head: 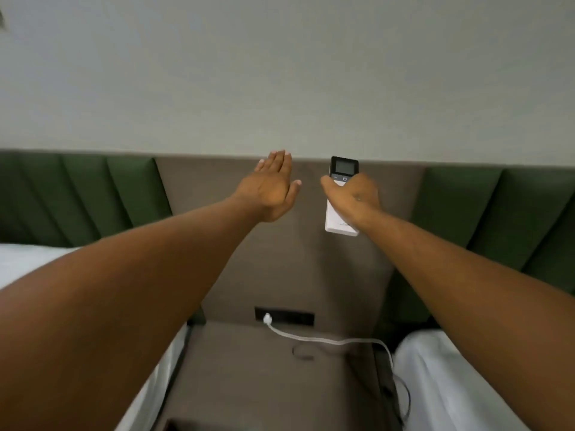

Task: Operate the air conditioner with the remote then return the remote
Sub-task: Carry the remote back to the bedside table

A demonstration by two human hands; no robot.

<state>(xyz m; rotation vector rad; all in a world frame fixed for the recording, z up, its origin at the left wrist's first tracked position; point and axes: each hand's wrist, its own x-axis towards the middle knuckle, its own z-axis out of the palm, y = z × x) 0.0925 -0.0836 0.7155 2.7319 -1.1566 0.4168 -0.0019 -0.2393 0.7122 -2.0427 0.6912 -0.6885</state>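
Observation:
My right hand is raised in front of the brown wall panel and grips a white remote with a dark screen at its top end. The thumb lies across the remote's face just below the screen, beside the power button. The remote points upward, its lower white end sticking out beneath the hand. My left hand is held up to the left of it, flat, fingers together and extended, holding nothing. The air conditioner is not in view.
Below stands a brown bedside table between two white beds. A white plug and cable run from a dark socket strip across the table. Green padded headboards flank the brown panel.

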